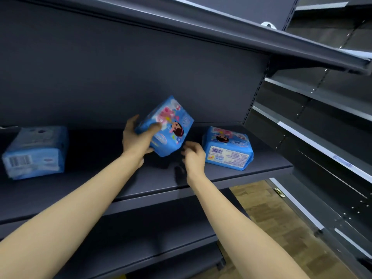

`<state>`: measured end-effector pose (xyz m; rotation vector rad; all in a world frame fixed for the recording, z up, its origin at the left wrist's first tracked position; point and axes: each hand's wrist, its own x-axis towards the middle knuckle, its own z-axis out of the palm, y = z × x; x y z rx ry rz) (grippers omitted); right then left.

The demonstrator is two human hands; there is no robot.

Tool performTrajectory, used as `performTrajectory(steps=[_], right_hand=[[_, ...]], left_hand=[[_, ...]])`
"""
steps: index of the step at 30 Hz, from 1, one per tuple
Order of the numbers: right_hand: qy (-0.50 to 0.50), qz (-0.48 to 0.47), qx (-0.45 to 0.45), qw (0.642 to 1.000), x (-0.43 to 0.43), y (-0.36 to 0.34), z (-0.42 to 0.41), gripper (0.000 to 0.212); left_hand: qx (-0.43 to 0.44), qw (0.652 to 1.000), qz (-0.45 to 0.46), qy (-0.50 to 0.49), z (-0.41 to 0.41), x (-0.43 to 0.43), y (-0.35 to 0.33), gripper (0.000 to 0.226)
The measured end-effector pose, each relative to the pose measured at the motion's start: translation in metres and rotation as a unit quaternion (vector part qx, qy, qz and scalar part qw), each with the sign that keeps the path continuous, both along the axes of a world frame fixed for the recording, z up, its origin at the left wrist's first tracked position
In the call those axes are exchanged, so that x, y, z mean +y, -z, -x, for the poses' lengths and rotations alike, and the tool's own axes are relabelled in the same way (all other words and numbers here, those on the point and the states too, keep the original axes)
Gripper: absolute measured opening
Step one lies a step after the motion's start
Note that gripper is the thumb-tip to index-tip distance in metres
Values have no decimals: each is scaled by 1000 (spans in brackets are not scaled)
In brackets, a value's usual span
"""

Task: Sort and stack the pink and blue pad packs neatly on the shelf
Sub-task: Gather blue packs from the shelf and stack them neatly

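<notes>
blue pack in the air over the shelf, left hand holding

i see the left hand with its grip clenched on the tilted blue pack — thumb laid across the printed front, the other fingers tucked behind and under its left end. the pack hangs above the middle of the shelf, one corner raised toward the back panel, with its cartoon face and pink print turned to the camera. it touches no other pack.

the right hand sits just below and to the right of that pack's lower corner. its grip is released: fingers loosely curled, nothing in them. motion blur keeps me from telling whether a fingertip brushes the wrapper.

just right of the right hand, the flat blue pack lies on the shelf near its right end, printed face up and barcode side toward me. well apart at the far left, the pale blue pack sits on the same shelf, blurred, with a barcode on its near side.

the upper shelf runs overhead and the lower shelf shows beneath the arms. to the right stands the next bay of shelving — a strip of wood floor shows at its foot.
</notes>
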<state>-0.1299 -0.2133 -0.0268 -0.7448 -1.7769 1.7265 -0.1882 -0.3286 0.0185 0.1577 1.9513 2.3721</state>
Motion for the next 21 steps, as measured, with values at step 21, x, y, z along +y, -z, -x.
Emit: performTrajectory(steps=[21], right_hand=[[-171, 270, 136, 938, 24, -26, -12, 54]], left_hand=[[-365, 906, -56, 205, -3, -24, -2, 48]])
